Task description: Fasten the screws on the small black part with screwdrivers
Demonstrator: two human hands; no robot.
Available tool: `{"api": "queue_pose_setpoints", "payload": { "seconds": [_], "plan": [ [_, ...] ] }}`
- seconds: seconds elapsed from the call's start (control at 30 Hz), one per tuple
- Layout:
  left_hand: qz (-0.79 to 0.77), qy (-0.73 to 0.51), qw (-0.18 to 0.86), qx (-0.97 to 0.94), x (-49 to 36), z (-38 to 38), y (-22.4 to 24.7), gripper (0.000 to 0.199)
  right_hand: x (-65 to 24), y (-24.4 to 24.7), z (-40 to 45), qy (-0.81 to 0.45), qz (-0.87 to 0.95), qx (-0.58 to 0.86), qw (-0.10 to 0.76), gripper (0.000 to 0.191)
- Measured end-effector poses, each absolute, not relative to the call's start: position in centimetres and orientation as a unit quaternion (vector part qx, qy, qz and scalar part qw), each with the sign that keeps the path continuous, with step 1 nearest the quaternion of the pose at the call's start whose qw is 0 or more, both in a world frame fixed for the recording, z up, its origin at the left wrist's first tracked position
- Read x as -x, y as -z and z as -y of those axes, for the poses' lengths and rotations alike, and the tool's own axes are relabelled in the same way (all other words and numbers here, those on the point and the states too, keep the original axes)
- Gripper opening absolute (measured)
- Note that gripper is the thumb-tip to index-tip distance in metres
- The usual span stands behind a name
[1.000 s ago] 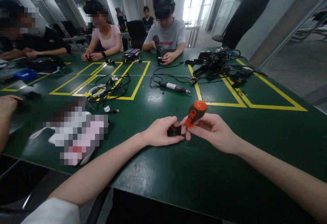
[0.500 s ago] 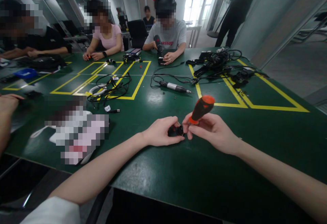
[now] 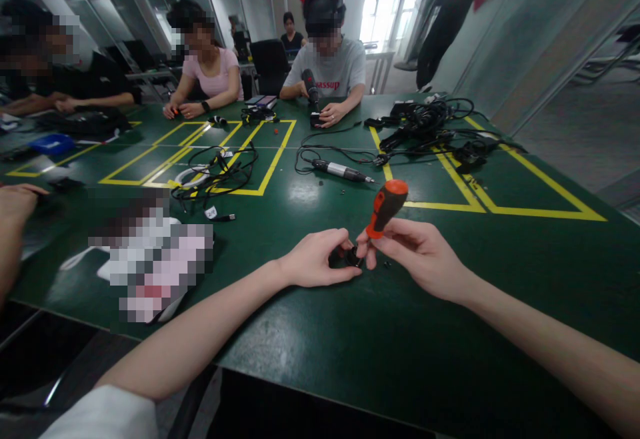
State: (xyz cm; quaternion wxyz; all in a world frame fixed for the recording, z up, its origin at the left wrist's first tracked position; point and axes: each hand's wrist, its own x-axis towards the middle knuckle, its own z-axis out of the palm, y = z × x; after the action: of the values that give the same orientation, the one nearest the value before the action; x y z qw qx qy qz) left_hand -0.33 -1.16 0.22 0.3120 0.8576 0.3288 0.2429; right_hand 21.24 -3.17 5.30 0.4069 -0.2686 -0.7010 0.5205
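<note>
My left hand [image 3: 317, 257] rests on the green table, its thumb and fingers closed around a small black part [image 3: 354, 257] whose exact kind is hard to make out. In my right hand [image 3: 415, 252] is a screwdriver [image 3: 389, 207] with an orange and dark handle, tilted with its butt end up and to the right. The fingers pinch it low down, right beside the black part. Its tip is hidden behind those fingers. Small dark bits, perhaps screws [image 3: 387, 264], lie on the table just below my right hand.
Ahead lies a corded electric screwdriver [image 3: 343, 171]. A heap of black cables [image 3: 430, 125] is at the back right, another coil of cables [image 3: 220, 172] at the left. Blurred-out pale items [image 3: 170, 265] sit beside my left forearm. Co-workers [image 3: 325, 65] sit across the table [image 3: 300, 332].
My right hand and the screwdriver have shifted slightly left and up, the handle standing more upright. The small dark bits have come into view. The left hand has stayed in place.
</note>
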Motion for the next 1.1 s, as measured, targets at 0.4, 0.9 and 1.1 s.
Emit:
{"api": "queue_pose_setpoints", "payload": {
  "seconds": [0.4, 0.9, 1.1],
  "plan": [
    [-0.342, -0.234, 0.3, -0.859, 0.32, 1.05, -0.05, 0.032, -21.45, -5.24, 2.99, -0.501, 0.709, 0.277, 0.412, 0.036],
    [-0.348, -0.23, 0.301, -0.858, 0.31, 1.04, -0.05, 0.034, -21.6, -5.33, 2.9, -0.482, 0.71, 0.283, 0.428, 0.029],
    [-0.338, -0.237, 0.306, -0.858, 0.3, 1.05, 0.01, 0.032, -21.67, -5.47, 2.99, -0.52, 0.687, 0.283, 0.422, 0.027]
  ]
}}
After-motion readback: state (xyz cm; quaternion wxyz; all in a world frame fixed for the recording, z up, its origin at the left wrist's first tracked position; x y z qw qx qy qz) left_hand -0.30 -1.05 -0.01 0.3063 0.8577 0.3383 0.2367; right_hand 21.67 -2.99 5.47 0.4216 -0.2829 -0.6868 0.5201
